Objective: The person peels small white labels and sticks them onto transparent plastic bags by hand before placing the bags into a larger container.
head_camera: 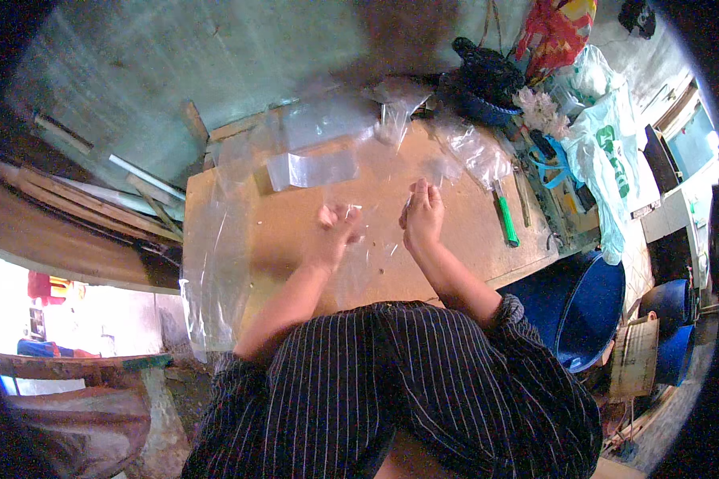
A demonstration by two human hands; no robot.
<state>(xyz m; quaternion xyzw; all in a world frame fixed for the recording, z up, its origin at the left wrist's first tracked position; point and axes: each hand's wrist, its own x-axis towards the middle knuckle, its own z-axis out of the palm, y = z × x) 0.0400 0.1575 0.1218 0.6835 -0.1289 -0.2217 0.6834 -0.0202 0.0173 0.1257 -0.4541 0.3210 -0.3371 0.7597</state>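
Observation:
Over a tan board-topped table (299, 221), my left hand (339, 226) is blurred, its fingers curled, with a small white bit at the fingertips. Faint clear plastic film (355, 278) shows just below it; whether the hand grips the film cannot be told. To the right, my right hand (424, 212) has its fingers bent in, and what lies inside them is hidden. Clear plastic (445, 169) lies close beyond its knuckles. A stack of clear plastic bags or sheets (320, 167) rests ahead of my left hand. Right of my right hand lies a green-handled knife (506, 218).
Long clear plastic sheeting (215, 269) hangs over the table's left edge. More crumpled clear bags (476, 149) lie at the back right. A blue barrel (590, 311) stands by the right edge. Wooden planks (90, 200) lean at left; a green plastic bag (608, 149) hangs at right.

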